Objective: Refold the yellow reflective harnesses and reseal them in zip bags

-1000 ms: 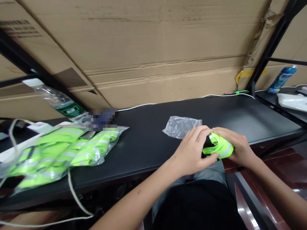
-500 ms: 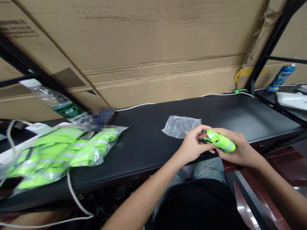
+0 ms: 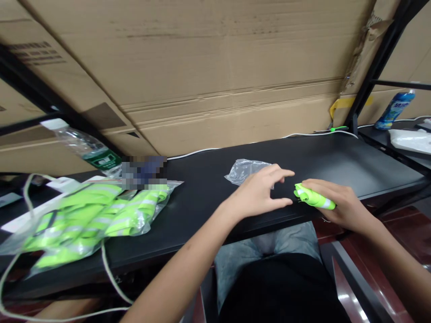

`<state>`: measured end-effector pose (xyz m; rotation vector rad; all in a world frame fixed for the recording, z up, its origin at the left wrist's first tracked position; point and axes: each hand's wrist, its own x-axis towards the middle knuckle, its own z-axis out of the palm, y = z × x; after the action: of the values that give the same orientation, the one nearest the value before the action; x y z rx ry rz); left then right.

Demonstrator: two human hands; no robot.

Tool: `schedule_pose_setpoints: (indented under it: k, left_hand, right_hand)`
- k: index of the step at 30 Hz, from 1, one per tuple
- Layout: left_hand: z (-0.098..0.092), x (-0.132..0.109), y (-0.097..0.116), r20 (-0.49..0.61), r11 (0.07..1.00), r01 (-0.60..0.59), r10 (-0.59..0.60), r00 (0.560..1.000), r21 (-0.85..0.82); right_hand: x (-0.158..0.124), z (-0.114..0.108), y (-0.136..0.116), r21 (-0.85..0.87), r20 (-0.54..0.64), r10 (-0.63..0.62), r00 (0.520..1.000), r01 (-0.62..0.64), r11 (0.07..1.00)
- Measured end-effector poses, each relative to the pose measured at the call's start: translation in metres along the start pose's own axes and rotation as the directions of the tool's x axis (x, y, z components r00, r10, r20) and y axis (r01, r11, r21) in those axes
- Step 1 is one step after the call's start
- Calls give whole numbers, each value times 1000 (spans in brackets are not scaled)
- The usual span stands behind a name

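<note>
A rolled-up neon-yellow reflective strap bundle with silver bands is gripped in my right hand, above the front edge of the black table. My left hand is apart from the roll, thumb and index finger spread with a gap between them. Just behind my left hand lies a clear plastic bag, flat on the table and partly covered by that hand. At the left, several packed neon-yellow reflective bundles lie in clear bags.
A water bottle with a green label leans at the back left, beside a blurred-out patch. White cables run around the left pile. Cardboard walls the back. On the right surface stand a blue bottle and a white bag.
My left hand has let go of the neon-yellow roll and moved left, its fingers opening, towards the clear bag. The roll stays in my right hand.
</note>
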<state>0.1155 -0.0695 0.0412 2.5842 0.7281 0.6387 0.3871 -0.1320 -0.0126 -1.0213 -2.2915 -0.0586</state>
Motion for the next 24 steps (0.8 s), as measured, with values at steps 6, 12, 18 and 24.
schedule_pose_setpoints:
  k: [6, 12, 18, 24]
  left_hand:
    - [-11, 22, -76, 223, 945, 144, -214, 951, 293]
    - [6, 19, -101, 186, 951, 171, -222, 957, 257]
    - [10, 8, -85, 199, 960, 131, -182, 963, 247]
    - [16, 2, -78, 190, 956, 143, -195, 962, 256]
  right_hand:
    - [1, 9, 3, -49, -15, 25, 1000, -26, 998]
    - [12, 12, 2, -139, 2, 67, 998, -66, 988]
    - [30, 14, 8, -151, -15, 84, 996, -85, 985]
    - [45, 25, 9, -234, -68, 17, 998, -33, 972]
